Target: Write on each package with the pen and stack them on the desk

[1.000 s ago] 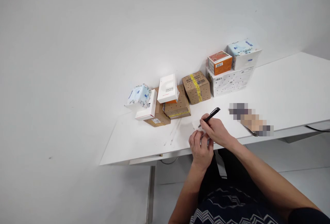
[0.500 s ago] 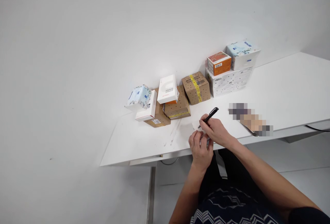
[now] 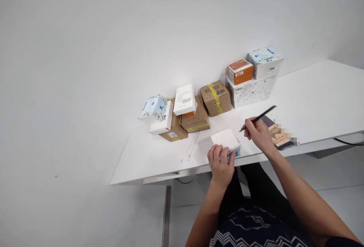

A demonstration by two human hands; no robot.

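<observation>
My right hand (image 3: 258, 134) grips a black pen (image 3: 264, 114) that slants up to the right, its tip above the table and apart from the tissue pack. Near the front edge lies the tissue pack (image 3: 226, 138), white on top with blue print on its side. My left hand (image 3: 222, 161) holds its near left side, fingers curled over the edge and hiding part of it. Beside my right wrist is a flat dark item with a printed picture (image 3: 277, 135), partly blurred out and partly covered by the hand.
Along the wall on the white table (image 3: 142, 156) stand cardboard boxes (image 3: 216, 97), a white power bank box (image 3: 184, 99), another tissue pack (image 3: 153, 108) and a white dotted box (image 3: 253, 91). An orange box (image 3: 240, 72) and a tissue pack (image 3: 265, 62) sit on the dotted box.
My right hand has moved right with the pen, away from the tissue pack, uncovering its white top. My left hand stays on the pack.
</observation>
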